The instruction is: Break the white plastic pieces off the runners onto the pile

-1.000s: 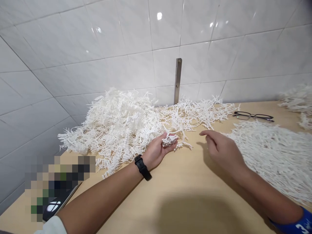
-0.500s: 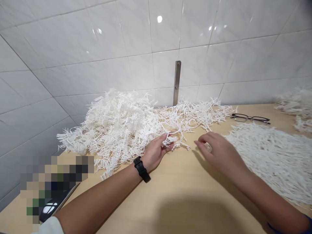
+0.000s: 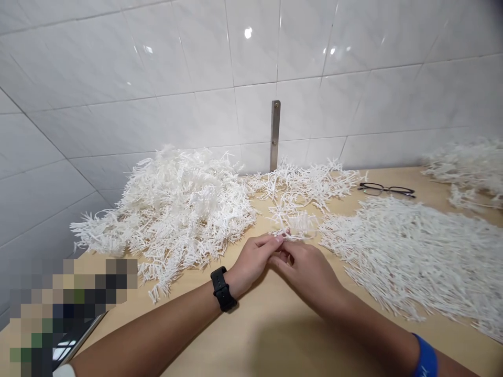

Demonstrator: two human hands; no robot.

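My left hand [image 3: 253, 259], with a black watch on the wrist, and my right hand [image 3: 304, 267] meet over the middle of the wooden table [image 3: 251, 335]. Both pinch a small white branched plastic piece [image 3: 293, 228] that lies just beyond the fingertips. A big tangled heap of the same white branched pieces [image 3: 173, 204] lies to the left by the tiled wall. A flatter spread of thin white sticks [image 3: 412, 251] covers the table on the right.
Black-rimmed glasses [image 3: 387, 189] lie at the back right. Another white heap [image 3: 467, 170] sits at the far right. A metal bracket [image 3: 275, 135] is screwed to the tiled wall. A phone [image 3: 74, 343] lies at the table's left front edge beside a blurred patch.
My right hand moved left and joined my left hand, which pulled back from the heap's edge with a white piece. The view shifted a little to the right.
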